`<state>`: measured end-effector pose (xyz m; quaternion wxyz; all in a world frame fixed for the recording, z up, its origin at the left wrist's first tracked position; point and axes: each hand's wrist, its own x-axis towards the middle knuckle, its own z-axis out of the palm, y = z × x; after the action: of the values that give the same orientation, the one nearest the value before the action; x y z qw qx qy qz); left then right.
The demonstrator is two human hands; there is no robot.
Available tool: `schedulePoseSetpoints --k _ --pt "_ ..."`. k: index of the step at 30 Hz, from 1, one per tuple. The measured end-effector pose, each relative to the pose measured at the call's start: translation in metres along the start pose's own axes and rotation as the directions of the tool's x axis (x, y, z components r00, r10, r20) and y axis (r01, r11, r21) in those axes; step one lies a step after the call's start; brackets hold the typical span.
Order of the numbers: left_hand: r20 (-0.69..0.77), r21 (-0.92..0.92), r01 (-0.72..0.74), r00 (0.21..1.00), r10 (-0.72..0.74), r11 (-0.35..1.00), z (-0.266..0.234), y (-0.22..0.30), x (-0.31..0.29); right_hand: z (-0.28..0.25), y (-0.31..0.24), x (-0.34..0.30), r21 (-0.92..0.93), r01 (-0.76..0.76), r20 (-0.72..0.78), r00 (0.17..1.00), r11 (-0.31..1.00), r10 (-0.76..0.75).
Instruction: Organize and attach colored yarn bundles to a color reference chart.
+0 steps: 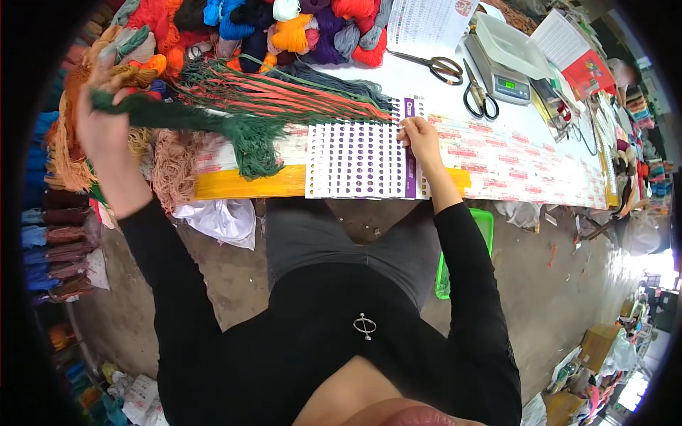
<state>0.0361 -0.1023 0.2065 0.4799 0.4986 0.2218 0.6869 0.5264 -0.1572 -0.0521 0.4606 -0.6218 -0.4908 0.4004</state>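
Observation:
A fanned stack of white cards [348, 160] with rows of round holes and a purple strip lies at the table's near edge. Coral threads [305, 101] and dark green ones stretch leftward from the stack's upper edge. Off to the left, my left hand [106, 138] is raised, somewhat blurred, with a bundle of dark green thread [177, 116] in its grip. That bundle's loose, tangled end [254, 145] hangs down left of the cards. At the stack's upper right, my right hand [420, 142] pinches the cards beside the purple strip.
Several coloured yarn skeins [291, 34] pile up at the back left. Black-handled scissors [480, 99], a second pair [435, 65] and a digital scale [501, 67] lie at the back right. A green basket [483, 228] stands below the table edge.

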Motion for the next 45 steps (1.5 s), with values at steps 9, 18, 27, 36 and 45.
schedulePoseSetpoints --k 9,18,27,36,45 --pt "0.566 0.753 -0.324 0.763 -0.312 0.573 0.176 0.003 -0.139 0.110 -0.192 -0.142 0.648 0.155 0.491 0.664 0.746 -0.565" --pt "0.738 -0.070 0.518 0.602 -0.305 0.852 0.084 0.065 -0.150 0.066 -0.219 -0.183 0.260 -0.650 0.930 -0.030 0.714 -0.365" --pt "0.654 0.653 0.683 -0.288 -0.699 0.329 0.135 -0.016 -0.193 0.039 -0.214 -0.161 0.178 -0.343 0.974 0.198 0.922 -0.114" --pt "0.902 0.300 -0.286 0.395 -0.173 0.910 0.150 0.009 -0.152 0.052 -0.145 -0.178 0.163 -0.316 0.889 0.459 0.935 0.000" --pt "0.906 0.407 -0.550 0.345 -0.245 0.729 0.187 -0.003 -0.156 0.075 -0.141 -0.186 0.356 0.348 0.610 0.617 0.867 -0.498"
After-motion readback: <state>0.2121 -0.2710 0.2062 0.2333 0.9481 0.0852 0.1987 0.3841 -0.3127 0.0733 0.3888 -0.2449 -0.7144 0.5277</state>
